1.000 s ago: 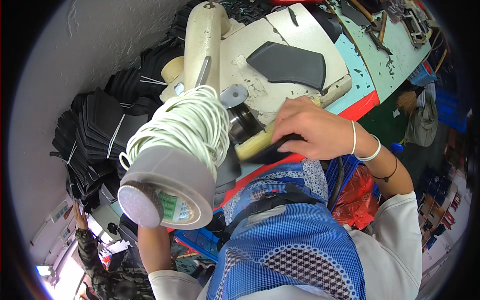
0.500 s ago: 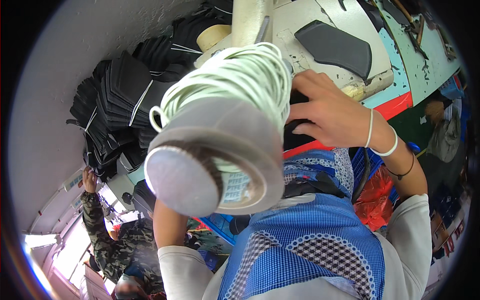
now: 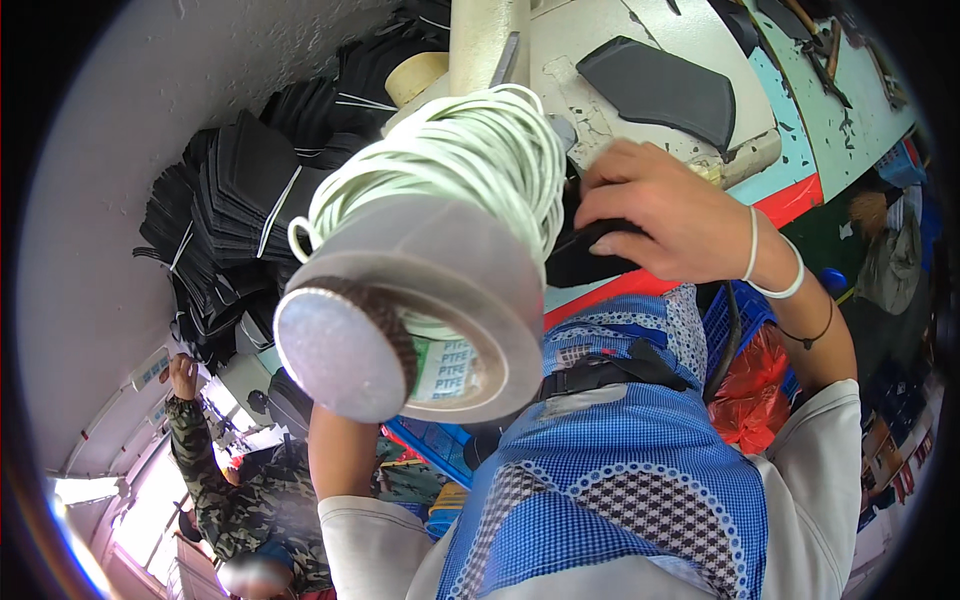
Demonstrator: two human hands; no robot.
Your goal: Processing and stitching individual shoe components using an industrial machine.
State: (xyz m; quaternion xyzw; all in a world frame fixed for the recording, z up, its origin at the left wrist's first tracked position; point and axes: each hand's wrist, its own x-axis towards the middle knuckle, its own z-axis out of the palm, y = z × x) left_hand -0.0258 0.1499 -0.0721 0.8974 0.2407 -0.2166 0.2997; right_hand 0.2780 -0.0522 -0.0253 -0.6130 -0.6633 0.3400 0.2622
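My right hand [image 3: 668,215], with white bands on its wrist, is at the front edge of a cream sewing machine [image 3: 565,65]. Its fingers are bent, and the thumb presses on a dark piece of sheet material [image 3: 583,262] whose full shape is hidden. A large spool [image 3: 450,235] wound with pale cord [image 3: 470,160] stands close in front and covers my left hand. Of that arm only the forearm [image 3: 342,450] shows below the spool. A black curved panel [image 3: 660,90] lies flat on the machine's bed, beyond my right hand.
Bundles of black panels [image 3: 240,190], tied with white strips, are stacked at the left by the wall. Hand tools [image 3: 832,60] lie on the far right table. A red bag [image 3: 750,390] hangs low by a blue crate [image 3: 728,325]. Another person [image 3: 250,490] works at lower left.
My right hand has turned slightly, its fingers now closer together over the dark piece, and more of that piece shows beneath the thumb. The whole view has shifted a little.
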